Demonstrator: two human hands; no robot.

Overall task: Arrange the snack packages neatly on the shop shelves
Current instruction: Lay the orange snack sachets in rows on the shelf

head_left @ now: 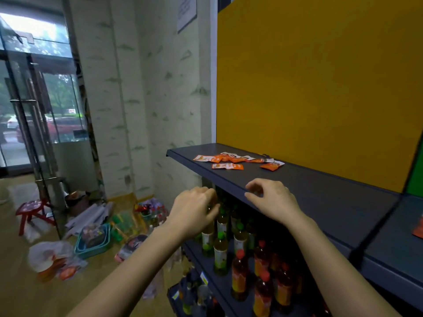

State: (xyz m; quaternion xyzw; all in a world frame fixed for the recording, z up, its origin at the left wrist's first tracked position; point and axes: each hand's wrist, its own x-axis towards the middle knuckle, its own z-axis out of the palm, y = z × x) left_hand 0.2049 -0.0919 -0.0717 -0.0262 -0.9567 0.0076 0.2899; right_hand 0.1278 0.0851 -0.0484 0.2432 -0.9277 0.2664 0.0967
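**Loose sachets on the top shelf, both hands at its front edge**

We take the top shelf (pixel 309 202) as our mark: a flat, matt, dark grey metal board with a folded front lip. The snack packages (pixel 229 166) lie towards its back left. They are thin, flat, glossy sachets in orange and white, scattered at odd angles, some overlapping. We count about nine; two lie apart in front of the row, and the overlaps blur the rest. One more orange package (pixel 419 227) shows at the shelf's far right, cut by the frame.

Our right hand (pixel 272 200) hangs over the shelf's front lip, fingers loosely curled, thumb and forefinger apart, with nothing in it. Our left hand (pixel 193 212) is just left of the lip and a little below it, knuckles up and fingers curled under. Its fingertips are hidden, so we cannot tell whether it holds anything.

Behind the shelf rises a smooth yellow back panel (pixel 320 88). Below it stand the bottles (pixel 239 271), clear round plastic in rows, some green-capped with pale liquid, some red-capped with amber; they are too crowded to count.

Far below and left of the shelf, on the floor, are one red plastic stool (pixel 32 209) and one teal basket (pixel 93 244)
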